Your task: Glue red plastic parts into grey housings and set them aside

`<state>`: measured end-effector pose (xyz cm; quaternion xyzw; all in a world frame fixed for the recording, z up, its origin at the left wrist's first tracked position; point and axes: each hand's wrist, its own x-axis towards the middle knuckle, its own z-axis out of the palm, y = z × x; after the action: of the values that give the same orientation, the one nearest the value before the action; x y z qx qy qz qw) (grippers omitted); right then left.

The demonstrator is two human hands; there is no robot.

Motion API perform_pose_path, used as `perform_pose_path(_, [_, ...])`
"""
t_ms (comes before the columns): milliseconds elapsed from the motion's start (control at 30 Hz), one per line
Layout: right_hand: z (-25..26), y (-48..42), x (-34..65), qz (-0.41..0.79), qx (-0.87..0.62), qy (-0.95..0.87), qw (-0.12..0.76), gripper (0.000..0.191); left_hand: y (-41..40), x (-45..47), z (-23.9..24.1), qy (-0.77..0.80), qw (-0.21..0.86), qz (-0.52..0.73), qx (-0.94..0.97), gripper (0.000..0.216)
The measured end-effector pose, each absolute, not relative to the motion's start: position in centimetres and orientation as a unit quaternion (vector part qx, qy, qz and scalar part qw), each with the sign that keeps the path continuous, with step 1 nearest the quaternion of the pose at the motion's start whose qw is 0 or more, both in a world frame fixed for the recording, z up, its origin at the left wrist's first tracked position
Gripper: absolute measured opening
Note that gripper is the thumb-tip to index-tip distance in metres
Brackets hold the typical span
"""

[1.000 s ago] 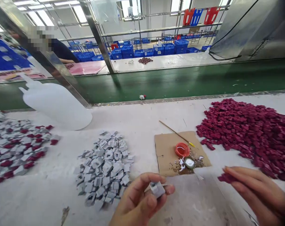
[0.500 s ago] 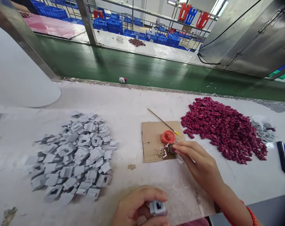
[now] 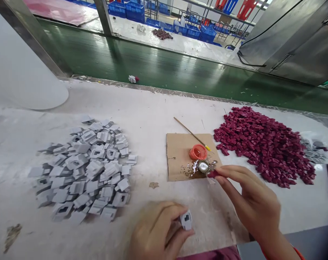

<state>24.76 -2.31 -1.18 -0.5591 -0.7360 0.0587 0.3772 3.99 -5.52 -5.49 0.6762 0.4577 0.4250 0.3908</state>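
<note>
Nearest the camera, the left hand [image 3: 155, 234] pinches 1 small grey housing [image 3: 186, 220] between thumb and fingers, its dark opening turned outward. Just beyond, the right hand [image 3: 250, 200] has its fingertips closed on 1 dark red piece [image 3: 213, 174], held at the edge of the cardboard square [image 3: 189, 157] beside the shiny puddle of glue [image 3: 203, 166]. The step in hand looks like wetting the red piece (or just after it); the next move likely calls for bringing the 2 hands together and lining the piece up with the housing's opening.

On the cardboard sit 1 orange cap [image 3: 197, 152] and 1 thin stick [image 3: 192, 134] lying across its far corner. To the left lies 1 heap of grey housings [image 3: 85, 169], too many to count; to the right, 1 heap of red pieces [image 3: 264, 144], likewise uncountable. Farther off, 1 stray part [image 3: 132, 78] rests on the green belt [image 3: 164, 72].
</note>
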Motion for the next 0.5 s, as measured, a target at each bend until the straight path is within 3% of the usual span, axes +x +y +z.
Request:
perform_pose_path(100, [-1.3, -4.4, 23.4, 0.162, -0.552, -0.697, 0.428, 0.022, -4.8, 3.5, -6.0, 0.455, 0.291, 0.387, 0.747, 0.014])
perform_pose_path(200, [-2.3, -6.0, 22.0, 0.239, -0.541, -0.673, 0.444, 0.022, -4.7, 3.5, -6.1, 0.468, 0.279, 0.352, 0.761, 0.015])
perform_pose_path(500, [-4.0, -6.8, 21.6, 0.236, -0.512, -0.716, 0.412, 0.028, -4.7, 3.2, -5.7, 0.460, 0.340, 0.332, 0.750, 0.024])
